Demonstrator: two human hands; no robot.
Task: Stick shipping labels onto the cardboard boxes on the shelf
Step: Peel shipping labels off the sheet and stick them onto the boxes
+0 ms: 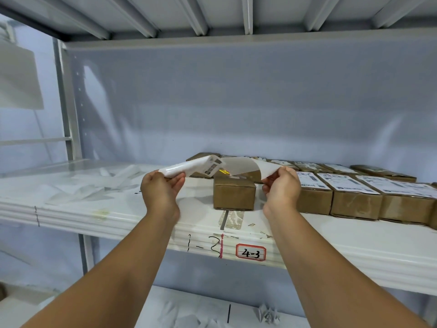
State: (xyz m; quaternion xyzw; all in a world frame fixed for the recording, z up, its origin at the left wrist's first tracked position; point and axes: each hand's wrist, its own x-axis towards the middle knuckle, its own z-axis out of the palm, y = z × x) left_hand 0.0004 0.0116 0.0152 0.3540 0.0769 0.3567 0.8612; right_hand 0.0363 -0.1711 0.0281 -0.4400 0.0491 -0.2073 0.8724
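Above the white shelf (142, 216), my left hand (160, 188) grips a stack of white shipping labels (196, 166) with print on its far end. My right hand (281, 188) pinches a thin white sheet (246, 168) that peels away from the stack and curves between both hands. Just behind and below the sheet stands a small cardboard box (234, 196) with no full label on top. To its right runs a row of cardboard boxes (354, 200) that carry white labels on their tops. More flat boxes (307, 165) lie behind them.
Crumpled white backing sheets (94, 188) litter the left part of the shelf. A red-framed tag "4-3" (250, 252) is on the shelf's front edge. The shelf above (212, 17) hangs overhead. Paper scraps (268, 314) lie on the lower shelf.
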